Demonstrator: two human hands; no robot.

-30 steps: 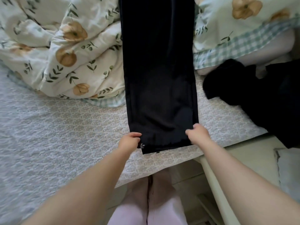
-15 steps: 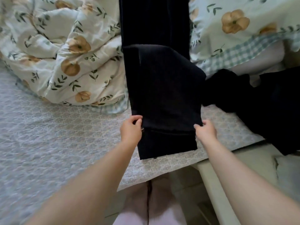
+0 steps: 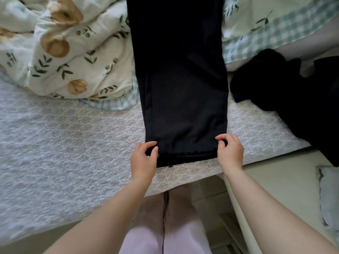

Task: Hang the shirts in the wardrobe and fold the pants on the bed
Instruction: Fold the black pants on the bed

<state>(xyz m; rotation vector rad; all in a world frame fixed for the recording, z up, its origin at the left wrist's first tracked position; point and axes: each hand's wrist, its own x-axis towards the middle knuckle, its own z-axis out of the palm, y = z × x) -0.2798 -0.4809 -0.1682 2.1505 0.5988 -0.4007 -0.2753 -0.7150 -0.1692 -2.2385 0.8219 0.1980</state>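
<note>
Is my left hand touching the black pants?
Touching. The head view shows the left hand pinching the near corner of the black pants.

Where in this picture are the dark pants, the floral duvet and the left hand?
dark pants (image 3: 183, 88), head view, middle of the flat legs.
floral duvet (image 3: 73, 52), head view, crumpled fold left of the pants.
left hand (image 3: 143, 160), head view, back of the hand.

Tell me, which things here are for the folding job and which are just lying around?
For the job:
dark pants, laid flat on the bed
left hand and right hand, each pinching a near corner
dark clothes heap, probably waiting its turn

Just lying about:
floral duvet, bunched up
checked-edge bedding
</note>
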